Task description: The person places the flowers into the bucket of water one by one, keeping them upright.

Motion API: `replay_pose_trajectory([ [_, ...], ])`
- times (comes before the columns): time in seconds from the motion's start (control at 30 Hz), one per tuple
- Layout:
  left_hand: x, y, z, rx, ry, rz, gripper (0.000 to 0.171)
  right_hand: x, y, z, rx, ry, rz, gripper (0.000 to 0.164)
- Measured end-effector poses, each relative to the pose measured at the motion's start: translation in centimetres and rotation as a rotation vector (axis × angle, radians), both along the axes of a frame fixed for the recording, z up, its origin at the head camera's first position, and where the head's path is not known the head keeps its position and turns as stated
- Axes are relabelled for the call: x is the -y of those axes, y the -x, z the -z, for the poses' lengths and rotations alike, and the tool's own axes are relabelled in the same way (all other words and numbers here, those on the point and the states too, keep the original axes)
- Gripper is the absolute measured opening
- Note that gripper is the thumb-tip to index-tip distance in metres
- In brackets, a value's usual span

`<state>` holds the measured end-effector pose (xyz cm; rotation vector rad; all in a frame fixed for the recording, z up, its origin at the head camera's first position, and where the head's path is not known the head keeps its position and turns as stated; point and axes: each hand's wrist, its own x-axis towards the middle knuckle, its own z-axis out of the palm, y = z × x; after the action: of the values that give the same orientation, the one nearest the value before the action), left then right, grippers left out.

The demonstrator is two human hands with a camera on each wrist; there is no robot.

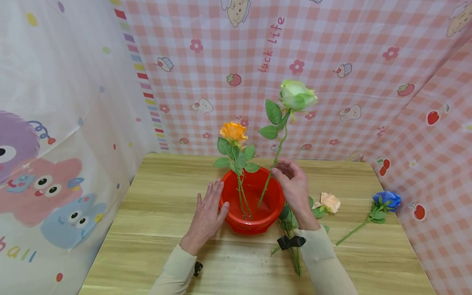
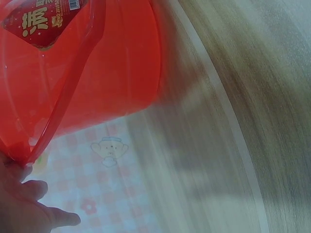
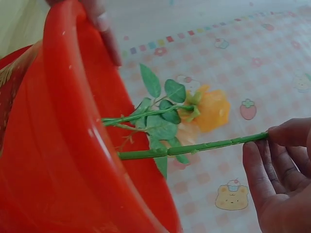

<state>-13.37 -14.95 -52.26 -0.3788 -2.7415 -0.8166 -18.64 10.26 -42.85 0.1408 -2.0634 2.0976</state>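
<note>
A red plastic basin (image 1: pixel 254 227) stands on the wooden table. My left hand (image 1: pixel 208 211) rests on its left rim with fingers mostly straight. An orange rose (image 1: pixel 234 132) with green leaves leans inside the basin, its stem reaching the bottom; a paler bloom shows partly behind it. My right hand (image 1: pixel 295 184) pinches the stem of a pale green rose (image 1: pixel 296 96) between thumb and fingers, over the basin's right side. The lower end of that stem is inside the basin. In the right wrist view, the pinched green stem (image 3: pixel 204 145) crosses the basin rim.
Right of the basin lie a peach rose (image 1: pixel 330 203) and several green stems (image 1: pixel 295 258), partly hidden under my right forearm. A blue rose (image 1: pixel 387 200) lies farther right. Checked pink cloth (image 1: pixel 206 82) hangs behind the table, a white cartoon cloth (image 1: pixel 92 102) at left.
</note>
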Motion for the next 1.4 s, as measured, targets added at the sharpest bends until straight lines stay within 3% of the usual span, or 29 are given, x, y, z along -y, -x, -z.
replay_pose_trajectory([
  [0.77, 0.0, 0.0, 0.0, 0.006, 0.003, 0.004, 0.065, 1.1, 2.6, 1.2, 0.042, -0.147, -0.049, 0.028],
  [1.4, 0.0, 0.1, 0.0, 0.004, 0.014, -0.002, 0.064, 2.0, 3.5, 2.6, 0.014, -0.308, -0.081, 0.022],
])
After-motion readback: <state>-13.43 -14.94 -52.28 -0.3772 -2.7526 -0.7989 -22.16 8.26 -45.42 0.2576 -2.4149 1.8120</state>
